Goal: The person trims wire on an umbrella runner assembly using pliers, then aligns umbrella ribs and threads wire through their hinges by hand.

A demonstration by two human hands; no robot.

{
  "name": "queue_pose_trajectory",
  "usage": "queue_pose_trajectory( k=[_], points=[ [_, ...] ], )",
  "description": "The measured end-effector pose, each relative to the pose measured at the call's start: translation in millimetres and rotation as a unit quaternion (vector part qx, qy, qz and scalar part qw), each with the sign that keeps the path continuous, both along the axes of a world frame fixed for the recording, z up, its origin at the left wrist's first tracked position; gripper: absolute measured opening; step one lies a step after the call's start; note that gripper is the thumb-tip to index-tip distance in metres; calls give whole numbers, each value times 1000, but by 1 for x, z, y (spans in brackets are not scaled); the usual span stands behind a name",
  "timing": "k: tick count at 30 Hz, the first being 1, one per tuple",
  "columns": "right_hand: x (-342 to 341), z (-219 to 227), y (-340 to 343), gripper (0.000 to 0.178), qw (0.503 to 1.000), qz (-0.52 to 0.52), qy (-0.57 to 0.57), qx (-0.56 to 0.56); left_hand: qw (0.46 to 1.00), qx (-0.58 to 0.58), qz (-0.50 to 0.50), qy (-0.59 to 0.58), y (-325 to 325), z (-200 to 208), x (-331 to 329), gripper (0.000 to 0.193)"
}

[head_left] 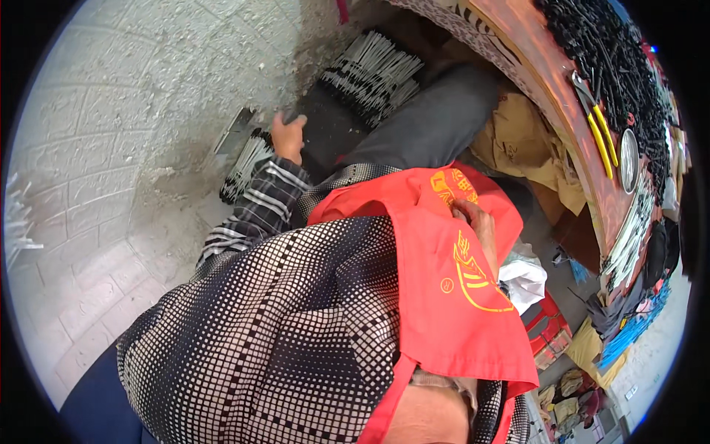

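Head: whitish wall [111, 133], reddish tabletop [543, 52]

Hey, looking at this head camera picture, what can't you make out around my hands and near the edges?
- Left hand, head view: its own back hides the palm, so any grip is unclear.
- Right hand, head view: the red apron covers its wrist.
- Pale strands, head view: blurred, cut off by the left rim.
- Black pile, head view: cut off by the upper rim.
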State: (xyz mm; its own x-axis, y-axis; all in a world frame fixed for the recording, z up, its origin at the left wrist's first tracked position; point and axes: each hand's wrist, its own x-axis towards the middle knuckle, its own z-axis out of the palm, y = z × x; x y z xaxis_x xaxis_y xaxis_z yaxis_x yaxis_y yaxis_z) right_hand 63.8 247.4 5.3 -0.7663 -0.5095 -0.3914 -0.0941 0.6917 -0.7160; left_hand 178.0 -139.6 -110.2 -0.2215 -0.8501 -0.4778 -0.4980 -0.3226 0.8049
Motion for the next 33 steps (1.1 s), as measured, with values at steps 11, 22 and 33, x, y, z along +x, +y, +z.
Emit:
queue_pose_trajectory(
  k=[11, 22, 33],
  points=[
    [4, -8, -6, 24, 1000, 13, 15, 0, 997, -8, -63, -44, 2, -43, 15, 79],
    [4, -20, -2, 23, 999, 2, 10, 30, 994, 75, -80, -30, 10, -57, -12, 78],
    [-2, -28, 9, 23, 999, 3, 12, 33, 994, 71, -87, -10, 11, -63, -17, 79]
  ],
)
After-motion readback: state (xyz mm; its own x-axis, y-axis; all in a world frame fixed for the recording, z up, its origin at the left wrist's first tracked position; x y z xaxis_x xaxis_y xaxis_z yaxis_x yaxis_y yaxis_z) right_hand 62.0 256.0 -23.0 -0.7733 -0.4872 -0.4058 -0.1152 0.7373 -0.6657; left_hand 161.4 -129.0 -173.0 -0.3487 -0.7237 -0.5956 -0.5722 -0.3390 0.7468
